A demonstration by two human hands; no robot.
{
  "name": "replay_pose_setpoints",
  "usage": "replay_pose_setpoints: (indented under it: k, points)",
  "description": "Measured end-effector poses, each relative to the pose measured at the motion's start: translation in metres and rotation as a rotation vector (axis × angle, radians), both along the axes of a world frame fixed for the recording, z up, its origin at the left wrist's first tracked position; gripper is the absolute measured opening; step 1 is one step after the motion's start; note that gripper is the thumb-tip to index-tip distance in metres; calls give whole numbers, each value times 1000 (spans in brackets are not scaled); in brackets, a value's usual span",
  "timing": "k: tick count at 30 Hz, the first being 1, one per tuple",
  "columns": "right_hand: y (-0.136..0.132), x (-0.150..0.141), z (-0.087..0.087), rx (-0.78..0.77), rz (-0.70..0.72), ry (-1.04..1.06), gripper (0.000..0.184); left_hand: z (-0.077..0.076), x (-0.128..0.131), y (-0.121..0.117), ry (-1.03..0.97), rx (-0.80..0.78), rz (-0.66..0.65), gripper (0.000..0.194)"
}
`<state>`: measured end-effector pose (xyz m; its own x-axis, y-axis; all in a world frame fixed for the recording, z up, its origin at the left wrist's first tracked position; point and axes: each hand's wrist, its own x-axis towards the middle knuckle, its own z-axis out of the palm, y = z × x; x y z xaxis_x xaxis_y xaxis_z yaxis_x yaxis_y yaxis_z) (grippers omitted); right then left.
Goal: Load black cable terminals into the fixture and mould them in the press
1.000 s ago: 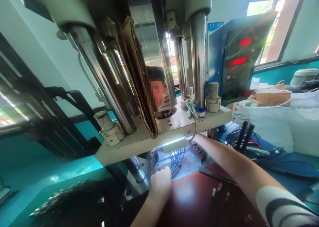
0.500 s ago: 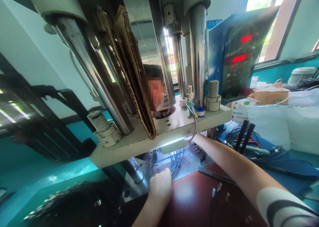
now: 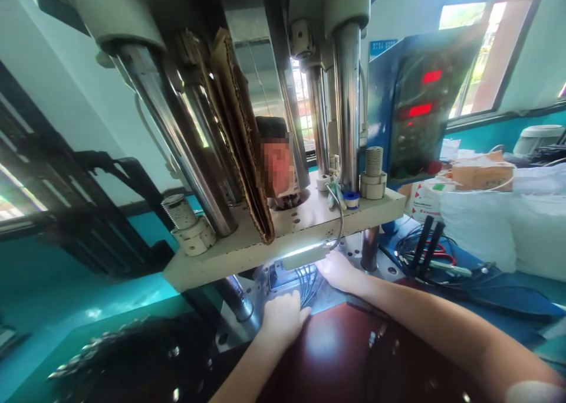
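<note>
My left hand (image 3: 284, 317) is closed in front of the press, knuckles up, around the near ends of several thin dark cables (image 3: 308, 282). The cables run back to a metal mould (image 3: 283, 275) on the lower plate of the press. My right hand (image 3: 336, 271) reaches under the upper plate, just right of the mould and cables. Its fingertips are washed out by the lamp's glare and partly hidden, so their grip does not show. A lit lamp (image 3: 305, 255) hangs at the plate's front edge, above both hands.
The thick press plate (image 3: 292, 238) and its steel columns (image 3: 347, 108) stand overhead. Folded cardboard (image 3: 247, 155) leans there, with a tape roll (image 3: 351, 200) at right. A red-brown surface (image 3: 327, 356) lies in front. Dark cables (image 3: 97, 356) pile at left. Another person's head shows behind.
My right hand has come back from deeper right under the plate to beside the mould. A dark bar at the right front is no longer seen there. My left hand stays by the cables.
</note>
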<state>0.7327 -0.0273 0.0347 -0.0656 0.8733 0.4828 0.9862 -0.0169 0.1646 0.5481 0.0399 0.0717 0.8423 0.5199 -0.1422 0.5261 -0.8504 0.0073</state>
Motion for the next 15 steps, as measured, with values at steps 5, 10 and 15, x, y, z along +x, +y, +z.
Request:
replay_pose_setpoints:
  k: [5,10,15]
  points:
    - [-2,8,1,-5,4,16,22,12,4,10,-278,78,-103,54]
    - [-3,6,-1,-33,-7,44,21,19,19,24,-379,142,-116,52]
    - [-3,8,1,-85,-9,85,23,3,20,53,-268,107,-382,38]
